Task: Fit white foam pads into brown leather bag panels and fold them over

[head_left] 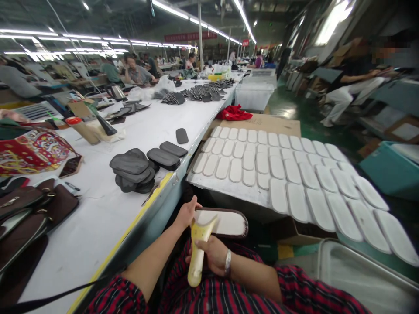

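Observation:
My left hand (187, 213) grips the left end of an oval panel (227, 223) with a white face and a dark brown rim, held above my lap. My right hand (214, 255) is closed around a yellow hand tool (197, 264) with a thick handle and a wide flared end. That flared end lies over the left part of the white face, close to my left fingers. Whether it touches the panel I cannot tell. A silver bracelet is on my right wrist.
Several white oval pieces (276, 167) lie in rows on a board to the right. Dark oval pieces (129, 168) are stacked on the white table (98, 226), near brown bags (32, 209). A red cloth (234, 113) and clear bins (253, 96) are farther back. Other people sit nearby.

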`<action>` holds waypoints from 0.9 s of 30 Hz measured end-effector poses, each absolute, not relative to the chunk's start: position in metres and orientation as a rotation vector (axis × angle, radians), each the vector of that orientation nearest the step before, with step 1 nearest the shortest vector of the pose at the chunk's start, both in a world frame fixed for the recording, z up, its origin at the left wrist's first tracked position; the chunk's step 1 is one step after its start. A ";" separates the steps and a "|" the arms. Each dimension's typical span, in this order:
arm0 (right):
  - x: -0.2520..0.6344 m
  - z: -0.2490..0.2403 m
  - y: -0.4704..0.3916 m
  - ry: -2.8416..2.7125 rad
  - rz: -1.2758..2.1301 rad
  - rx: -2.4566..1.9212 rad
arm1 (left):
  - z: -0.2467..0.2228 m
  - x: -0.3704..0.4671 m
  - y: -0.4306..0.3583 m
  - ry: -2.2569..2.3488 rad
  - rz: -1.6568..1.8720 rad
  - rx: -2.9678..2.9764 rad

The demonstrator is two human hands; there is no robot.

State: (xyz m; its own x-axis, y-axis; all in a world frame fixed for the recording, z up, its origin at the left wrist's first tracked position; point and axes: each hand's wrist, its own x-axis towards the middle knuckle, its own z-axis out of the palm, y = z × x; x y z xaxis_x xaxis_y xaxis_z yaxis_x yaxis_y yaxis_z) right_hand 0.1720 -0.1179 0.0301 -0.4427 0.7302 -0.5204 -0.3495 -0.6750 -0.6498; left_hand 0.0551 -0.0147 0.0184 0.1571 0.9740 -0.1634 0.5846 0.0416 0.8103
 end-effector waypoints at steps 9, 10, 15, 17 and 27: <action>0.336 0.040 -0.138 -1.217 2.042 -1.518 | 0.005 0.018 -0.043 1.068 0.702 1.380; 0.343 0.036 -0.139 -1.276 2.043 -1.580 | 0.005 0.018 -0.043 1.068 0.681 1.392; 0.335 0.023 -0.131 -1.319 2.060 -1.712 | 0.003 0.020 -0.039 1.097 0.685 1.369; 0.325 0.022 -0.124 -1.285 2.074 -1.701 | 0.000 0.021 -0.037 1.105 0.705 1.348; 0.296 0.026 -0.114 -1.157 2.074 -1.673 | 0.003 0.019 -0.037 1.048 0.716 1.319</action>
State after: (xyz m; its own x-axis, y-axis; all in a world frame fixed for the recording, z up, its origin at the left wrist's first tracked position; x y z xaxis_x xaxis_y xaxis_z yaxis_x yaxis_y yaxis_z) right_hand 0.2959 -0.1143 0.0264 -0.3183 0.6196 -0.7175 0.2853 -0.6592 -0.6958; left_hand 0.0186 -0.0368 0.0031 0.3958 0.8965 -0.1989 0.1407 0.1548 0.9779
